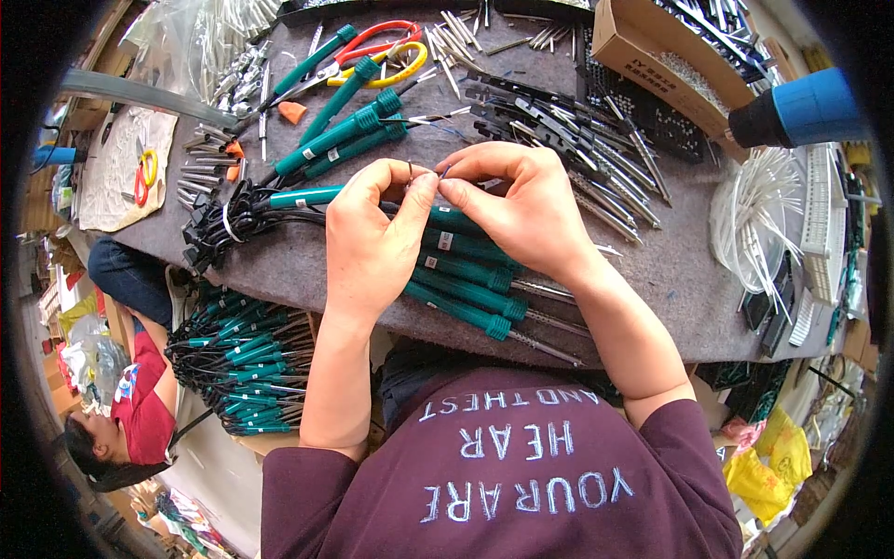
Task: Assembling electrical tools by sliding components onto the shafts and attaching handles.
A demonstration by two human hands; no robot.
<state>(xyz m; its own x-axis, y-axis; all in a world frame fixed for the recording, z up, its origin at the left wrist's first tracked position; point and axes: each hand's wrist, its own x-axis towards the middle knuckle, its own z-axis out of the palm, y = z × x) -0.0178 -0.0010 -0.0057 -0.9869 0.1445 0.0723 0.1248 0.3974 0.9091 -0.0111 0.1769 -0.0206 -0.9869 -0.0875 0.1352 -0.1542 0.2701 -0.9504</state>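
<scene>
My left hand (pixel 372 238) and my right hand (pixel 517 200) meet over the grey felt-covered table (pixel 670 270), fingertips pinched together on thin wire ends (pixel 428 171). Under both hands lies a row of teal-handled soldering irons (pixel 470 293) with metal tips pointing right. Their black cords are bundled in a knot (pixel 219 228) at the left, tied with a white band. More teal handles (pixel 349 130) lie beyond my hands.
Red and yellow scissors (pixel 386 56), loose metal tubes (pixel 577 140), a cardboard box (pixel 652 65), a blue heat gun (pixel 805 107) and white ties (pixel 759 214) crowd the table. A heap of finished irons (pixel 247 359) sits below left. A person in red (pixel 140 401) sits beside it.
</scene>
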